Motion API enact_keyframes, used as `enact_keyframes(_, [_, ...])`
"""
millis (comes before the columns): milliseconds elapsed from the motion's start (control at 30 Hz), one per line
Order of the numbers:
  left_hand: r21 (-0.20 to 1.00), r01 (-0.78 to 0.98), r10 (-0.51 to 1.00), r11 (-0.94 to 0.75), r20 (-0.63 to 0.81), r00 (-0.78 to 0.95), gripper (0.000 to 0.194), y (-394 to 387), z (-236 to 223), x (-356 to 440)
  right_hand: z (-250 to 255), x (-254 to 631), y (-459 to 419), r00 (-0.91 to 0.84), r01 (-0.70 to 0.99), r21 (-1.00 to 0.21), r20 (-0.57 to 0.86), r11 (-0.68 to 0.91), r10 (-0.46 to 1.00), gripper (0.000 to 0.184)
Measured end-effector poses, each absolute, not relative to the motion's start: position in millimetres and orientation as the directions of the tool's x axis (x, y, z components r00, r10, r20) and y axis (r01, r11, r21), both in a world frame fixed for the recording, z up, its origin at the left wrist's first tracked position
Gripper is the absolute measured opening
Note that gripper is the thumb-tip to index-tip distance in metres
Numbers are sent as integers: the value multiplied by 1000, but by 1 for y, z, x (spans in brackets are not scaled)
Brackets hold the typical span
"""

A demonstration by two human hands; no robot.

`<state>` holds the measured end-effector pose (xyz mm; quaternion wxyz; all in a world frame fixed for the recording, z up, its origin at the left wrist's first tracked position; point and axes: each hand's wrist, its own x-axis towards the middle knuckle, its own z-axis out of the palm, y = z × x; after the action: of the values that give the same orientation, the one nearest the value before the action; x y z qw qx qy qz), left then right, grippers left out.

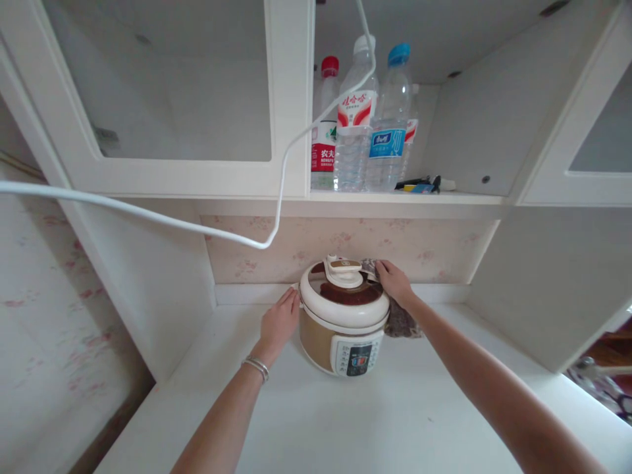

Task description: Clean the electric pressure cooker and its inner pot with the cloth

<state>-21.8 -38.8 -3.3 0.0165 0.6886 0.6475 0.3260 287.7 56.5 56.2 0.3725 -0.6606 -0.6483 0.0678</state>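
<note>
An electric pressure cooker [316,336] with a white rim, gold body and brown-topped lid stands upright on the white counter. At its left side, my left hand [280,324] is closed, with its fingers together at the side handle; the fingertips are partly hidden. My right hand [394,282] pinches a brown patterned cloth [402,322] against the lid's right edge. Part of that cloth lies over the lid, and the rest hangs down beside the cooker. The control panel [357,356] faces me.
White counter [316,428] surrounds the cooker, with side walls left and right. An open shelf above holds several plastic bottles [353,151] and small dark items [419,184]. A white cable [148,216] hangs across the view in front of the cabinet.
</note>
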Motion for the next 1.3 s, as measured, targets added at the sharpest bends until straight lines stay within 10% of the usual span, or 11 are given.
enact_keyframes(333, [435, 889, 907, -145, 417, -56, 49, -42, 0, -20, 27, 269, -14, 236, 791, -565, 635, 234, 736, 48])
enact_keyframes(500, [461, 876, 913, -142, 402, -64, 47, -41, 2, -18, 20, 232, -60, -167, 778, -222, 828, 587, 535, 29])
enact_keyframes(667, [458, 871, 909, -178, 415, -32, 43, -44, 2, -21, 37, 169, -73, -636, 638, 127, 643, 760, 427, 24])
enact_keyframes(933, [418, 886, 923, -201, 384, 28, 43, -45, 6, -30, 29, 134, -73, -794, 551, 404, 525, 730, 308, 20])
enact_keyframes(1300, [470, 865, 932, -175, 362, -8, 50, -40, 3, -27, 23, 253, -58, -707, 564, 243, 636, 789, 309, 28])
